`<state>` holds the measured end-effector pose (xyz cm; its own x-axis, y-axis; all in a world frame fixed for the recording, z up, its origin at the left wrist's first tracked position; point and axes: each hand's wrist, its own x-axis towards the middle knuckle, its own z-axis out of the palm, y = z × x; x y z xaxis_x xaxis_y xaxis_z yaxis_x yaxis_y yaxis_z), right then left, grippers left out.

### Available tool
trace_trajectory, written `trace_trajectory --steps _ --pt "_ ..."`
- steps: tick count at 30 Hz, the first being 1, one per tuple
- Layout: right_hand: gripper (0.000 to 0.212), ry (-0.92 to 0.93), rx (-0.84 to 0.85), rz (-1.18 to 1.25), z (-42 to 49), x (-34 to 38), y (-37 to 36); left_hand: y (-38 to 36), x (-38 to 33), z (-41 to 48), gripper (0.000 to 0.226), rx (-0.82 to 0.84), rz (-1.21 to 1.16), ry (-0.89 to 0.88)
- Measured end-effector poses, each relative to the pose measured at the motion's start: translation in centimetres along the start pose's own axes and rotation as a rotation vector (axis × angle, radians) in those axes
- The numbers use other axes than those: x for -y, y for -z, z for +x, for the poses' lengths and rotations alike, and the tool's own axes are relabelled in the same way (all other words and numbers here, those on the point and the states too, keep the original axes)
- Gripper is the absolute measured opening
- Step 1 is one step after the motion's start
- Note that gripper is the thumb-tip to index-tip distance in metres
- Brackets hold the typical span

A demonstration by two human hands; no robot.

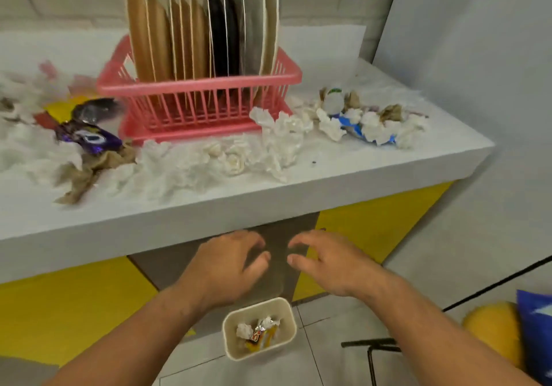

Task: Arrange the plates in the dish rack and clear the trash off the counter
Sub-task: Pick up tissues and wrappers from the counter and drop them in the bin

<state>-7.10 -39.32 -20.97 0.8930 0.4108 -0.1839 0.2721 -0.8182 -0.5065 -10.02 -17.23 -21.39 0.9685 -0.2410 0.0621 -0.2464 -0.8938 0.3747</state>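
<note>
The left hand (227,266) and right hand (328,263) hover side by side below the counter's front edge, palms down, fingers spread and loosely bent, holding nothing; their fingertips nearly meet. Directly beneath them on the floor stands a small cream bin (228,339) with a few crumpled scraps (257,330) already in it. Everything yet to be cleared lies up and forward of the hands, on the white counter (388,161). The closest is a band of white tissues (239,152), its long axis running left to right along the front of the pink dish rack (197,85) and roughly centred between both hands. A heap of tissue and a blue wrapper (367,121) sits toward the counter's right end, nearer the right hand, while the purple wrapper (89,139) and brown paper (86,173) lie to the left, nearer the left hand. The plates (185,33) stand on edge in the rack, so that part looks done — the trash is what remains.
</note>
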Motion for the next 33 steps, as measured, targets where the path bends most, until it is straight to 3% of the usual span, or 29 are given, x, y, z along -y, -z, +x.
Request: trace_trajectory --steps 6,12,18,27,33 --pt "0.033 0.000 -0.154 0.036 -2.4 4.5 9.2 8.9 -2.8 1.1 0.039 -0.110 -0.083 -0.068" --pt "0.027 -0.031 -0.257 0.006 -4.1 5.2 13.5 12.5 -5.0 3.0 0.041 -0.184 -0.086 -0.137" --pt "0.024 -0.082 -0.306 -0.003 -2.7 3.2 16.8 12.8 -7.0 7.4 0.038 -0.192 -0.080 -0.150" --pt "0.012 -0.029 -0.351 -0.041 6.4 -3.4 23.5 11.0 -9.8 19.6 0.030 -0.273 -0.094 -0.140" --pt "0.014 -0.033 -0.339 -0.026 11.7 -9.0 26.8 8.9 -12.8 29.3 0.030 -0.300 -0.182 -0.011"
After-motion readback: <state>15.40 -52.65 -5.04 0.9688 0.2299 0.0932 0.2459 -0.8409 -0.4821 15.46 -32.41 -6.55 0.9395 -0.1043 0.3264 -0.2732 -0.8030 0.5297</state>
